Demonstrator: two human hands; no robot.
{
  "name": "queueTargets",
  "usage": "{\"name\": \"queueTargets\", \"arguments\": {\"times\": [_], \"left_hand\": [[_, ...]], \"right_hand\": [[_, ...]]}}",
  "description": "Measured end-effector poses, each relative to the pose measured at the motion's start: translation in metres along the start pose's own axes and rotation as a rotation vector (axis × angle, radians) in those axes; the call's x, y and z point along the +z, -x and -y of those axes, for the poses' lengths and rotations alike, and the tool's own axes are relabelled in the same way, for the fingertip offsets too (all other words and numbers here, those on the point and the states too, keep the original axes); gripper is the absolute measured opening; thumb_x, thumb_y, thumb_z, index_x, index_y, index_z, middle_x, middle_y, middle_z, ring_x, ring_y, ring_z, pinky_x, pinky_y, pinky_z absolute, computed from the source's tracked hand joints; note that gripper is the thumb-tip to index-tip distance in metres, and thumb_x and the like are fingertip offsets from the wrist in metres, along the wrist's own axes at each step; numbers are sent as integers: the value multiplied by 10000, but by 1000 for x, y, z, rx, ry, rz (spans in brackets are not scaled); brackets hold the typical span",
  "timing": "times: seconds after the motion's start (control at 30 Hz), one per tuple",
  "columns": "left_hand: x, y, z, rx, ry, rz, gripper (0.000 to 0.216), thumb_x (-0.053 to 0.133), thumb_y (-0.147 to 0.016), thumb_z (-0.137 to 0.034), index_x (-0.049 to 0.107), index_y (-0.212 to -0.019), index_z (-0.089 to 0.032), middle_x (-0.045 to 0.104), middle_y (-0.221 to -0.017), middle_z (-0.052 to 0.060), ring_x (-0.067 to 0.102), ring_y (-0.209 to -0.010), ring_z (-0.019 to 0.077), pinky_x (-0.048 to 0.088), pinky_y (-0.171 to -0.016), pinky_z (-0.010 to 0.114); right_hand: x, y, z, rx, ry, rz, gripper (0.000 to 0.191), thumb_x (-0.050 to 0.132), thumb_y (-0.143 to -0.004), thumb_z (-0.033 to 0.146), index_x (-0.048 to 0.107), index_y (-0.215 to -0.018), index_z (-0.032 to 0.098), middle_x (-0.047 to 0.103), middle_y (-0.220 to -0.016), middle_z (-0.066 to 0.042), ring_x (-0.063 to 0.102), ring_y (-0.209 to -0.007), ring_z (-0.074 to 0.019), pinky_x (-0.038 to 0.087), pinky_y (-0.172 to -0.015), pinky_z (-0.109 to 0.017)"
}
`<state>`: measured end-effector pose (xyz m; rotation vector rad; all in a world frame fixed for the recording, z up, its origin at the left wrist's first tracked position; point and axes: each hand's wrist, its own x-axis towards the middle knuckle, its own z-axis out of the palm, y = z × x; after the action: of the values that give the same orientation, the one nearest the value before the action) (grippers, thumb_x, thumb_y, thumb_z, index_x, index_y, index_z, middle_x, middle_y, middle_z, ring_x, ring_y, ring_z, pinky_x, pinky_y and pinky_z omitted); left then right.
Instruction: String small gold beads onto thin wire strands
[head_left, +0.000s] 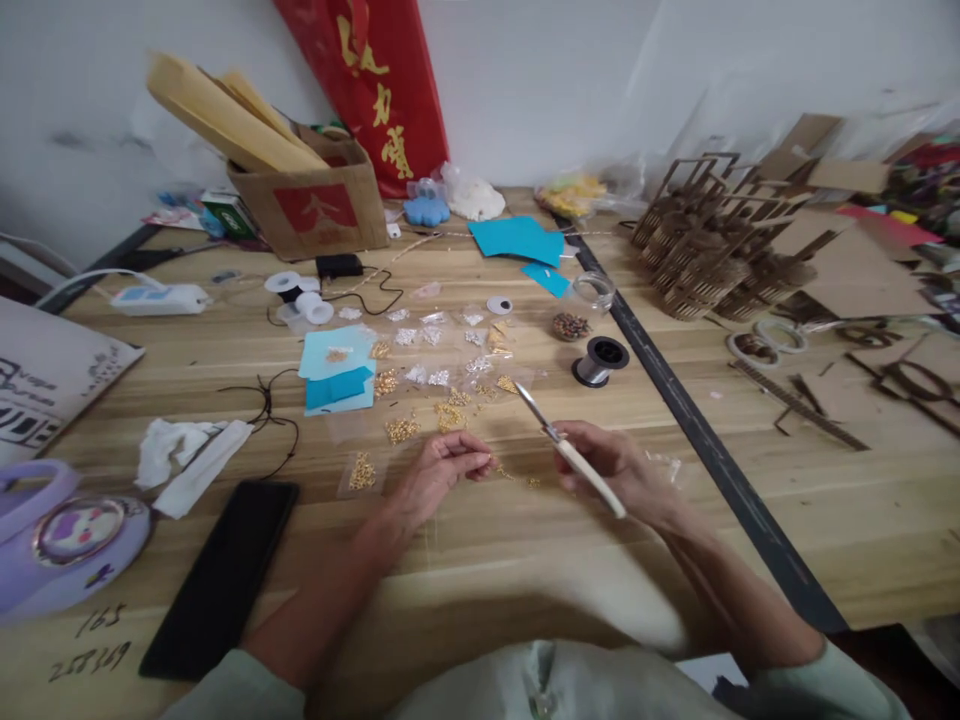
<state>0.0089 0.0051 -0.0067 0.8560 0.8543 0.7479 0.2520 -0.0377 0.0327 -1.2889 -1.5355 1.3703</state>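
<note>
My left hand (pixel 442 468) rests on the wooden table (pixel 480 560) with its fingertips pinched together on something too small to name, close to a few gold beads (pixel 517 477). My right hand (pixel 615 470) is closed round the pale handle of a pair of scissors (pixel 559 440), whose metal blades point up and to the left. Small clear bags of gold beads (pixel 403 429) lie spread just beyond both hands. A spool of thread (pixel 600 361) stands to the right of the bags.
A black phone (pixel 221 575) lies near left, by white tissue (pixel 184 455) and a purple bag (pixel 52 545). Blue paper (pixel 337 375), a cardboard box (pixel 315 200) and a power strip (pixel 157 297) sit further back. Laser-cut wooden parts (pixel 712 250) cover the right table.
</note>
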Motion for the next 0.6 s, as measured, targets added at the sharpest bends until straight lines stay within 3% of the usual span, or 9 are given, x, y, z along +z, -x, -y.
{"name": "queueTargets", "arguments": {"times": [0.2, 0.3, 0.6], "left_hand": [[7, 1, 0, 65, -149, -53, 204, 766, -642, -300, 665, -707, -135, 686, -675, 30, 582, -610, 109, 444, -616, 232], [9, 1, 1, 64, -207, -63, 177, 754, -654, -280, 665, -708, -137, 680, -663, 26, 583, -617, 112, 449, -625, 235], [8, -2, 6, 63, -270, -110, 181, 757, -639, -278, 648, -699, -147, 664, -637, 18, 590, -621, 126, 450, -625, 241]], "right_hand": [[42, -32, -13, -140, -98, -39, 412, 697, -771, 339, 564, -1130, 185, 594, -823, -13, 546, -720, -129, 436, -651, -249], [47, -35, -21, -153, -127, -44, 430, 678, -791, 362, 536, -1155, 184, 616, -886, -38, 568, -772, -142, 455, -708, -270], [53, -31, -27, -149, -194, -49, 452, 718, -749, 408, 564, -1125, 209, 609, -881, -29, 572, -769, -150, 458, -687, -268]]}}
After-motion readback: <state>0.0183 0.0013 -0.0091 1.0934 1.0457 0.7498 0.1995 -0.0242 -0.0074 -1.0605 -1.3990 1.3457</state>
